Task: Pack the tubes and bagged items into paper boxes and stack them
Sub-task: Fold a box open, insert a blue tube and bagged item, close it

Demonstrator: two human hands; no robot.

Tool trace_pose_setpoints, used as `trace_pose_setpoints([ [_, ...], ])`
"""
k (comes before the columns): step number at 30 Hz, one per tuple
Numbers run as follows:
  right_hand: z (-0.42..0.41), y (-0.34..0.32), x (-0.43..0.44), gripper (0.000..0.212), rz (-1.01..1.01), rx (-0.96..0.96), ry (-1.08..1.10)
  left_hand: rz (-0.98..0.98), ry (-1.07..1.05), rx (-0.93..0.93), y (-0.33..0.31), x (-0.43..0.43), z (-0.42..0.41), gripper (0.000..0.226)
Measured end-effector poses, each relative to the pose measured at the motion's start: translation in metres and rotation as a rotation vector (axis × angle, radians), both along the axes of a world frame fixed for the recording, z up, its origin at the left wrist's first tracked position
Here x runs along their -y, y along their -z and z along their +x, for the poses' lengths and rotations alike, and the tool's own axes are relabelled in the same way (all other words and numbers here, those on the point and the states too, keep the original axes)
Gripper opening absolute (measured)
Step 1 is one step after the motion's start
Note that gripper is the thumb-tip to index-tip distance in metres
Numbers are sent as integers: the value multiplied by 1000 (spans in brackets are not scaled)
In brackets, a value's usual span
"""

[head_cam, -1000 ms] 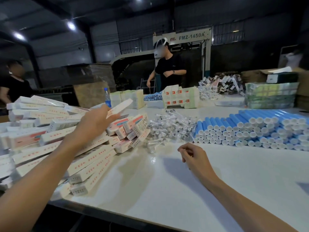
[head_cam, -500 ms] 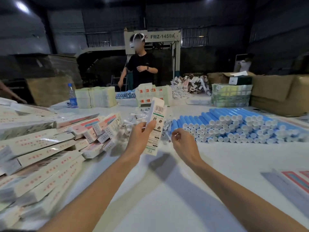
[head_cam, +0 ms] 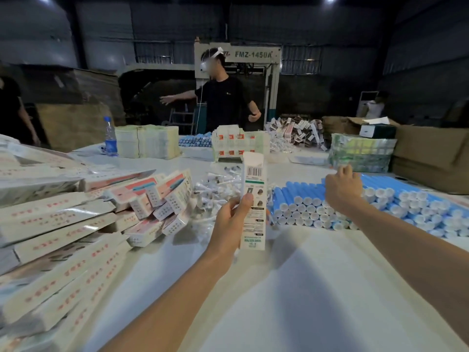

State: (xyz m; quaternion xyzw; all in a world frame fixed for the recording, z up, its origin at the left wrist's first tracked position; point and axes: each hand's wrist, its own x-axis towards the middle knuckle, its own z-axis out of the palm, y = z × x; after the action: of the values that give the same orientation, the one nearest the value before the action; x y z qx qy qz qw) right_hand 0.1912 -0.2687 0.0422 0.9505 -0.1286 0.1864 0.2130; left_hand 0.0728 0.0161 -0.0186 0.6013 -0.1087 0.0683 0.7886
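Observation:
My left hand (head_cam: 229, 222) grips a white paper box (head_cam: 253, 196) upright above the white table (head_cam: 279, 288), barcode side facing me. My right hand (head_cam: 342, 190) reaches over a pile of blue tubes with white caps (head_cam: 299, 203), its fingers curled down among them. Whether it holds a tube is hidden by the back of the hand. A heap of clear bagged items (head_cam: 218, 188) lies behind the box. Flat unfolded boxes (head_cam: 50, 224) are piled at the left, with several closed boxes (head_cam: 162, 199) leaning against them.
A person in black (head_cam: 223, 100) stands across the table with arms spread. Near them are a water bottle (head_cam: 110, 138), stacks of flat cartons (head_cam: 147, 141) and a stack of boxes (head_cam: 238, 143). A green wrapped bundle (head_cam: 360, 154) and brown cartons (head_cam: 431, 158) sit at the right.
My left hand brought a box from the left pile to the middle and stood it upright. My right hand moved from the table's centre out over the blue tubes.

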Motion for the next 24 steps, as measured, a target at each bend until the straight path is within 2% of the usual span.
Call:
trace_pose_setpoints([
  [3, -5, -1, -8, 25, -72, -11, -15, -33, 3, -22, -1, 0, -1, 39],
  [8, -13, -4, -22, 26, -66, -52, 4, -51, 38, -5, -1, 0, -2, 43],
  [12, -13, -1, -21, 50, -59, 87, -57, -21, 72, 0, -4, 0, -6, 54],
  [14, -12, -5, -18, 51, 25, 185, -123, 9, 95, 5, -4, 0, -7, 53],
  [16, -19, -19, -19, 45, 344, 259, -227, 14, 120, 1, -4, -1, -7, 46],
  [19, -48, -49, -32, 45, 1280, 336, -502, -7, 156, -19, -3, 1, -8, 47],
  [21, -74, -62, -47, 44, 1760, 333, -754, -2, 171, -28, -4, 1, -10, 52],
  [22, -84, -67, -55, 37, 1883, 324, -868, 6, 183, -26, -4, 1, -11, 52],
  [24, -102, -73, -73, 32, 2005, 308, -1034, 16, 228, -18, -2, 0, -11, 46],
])
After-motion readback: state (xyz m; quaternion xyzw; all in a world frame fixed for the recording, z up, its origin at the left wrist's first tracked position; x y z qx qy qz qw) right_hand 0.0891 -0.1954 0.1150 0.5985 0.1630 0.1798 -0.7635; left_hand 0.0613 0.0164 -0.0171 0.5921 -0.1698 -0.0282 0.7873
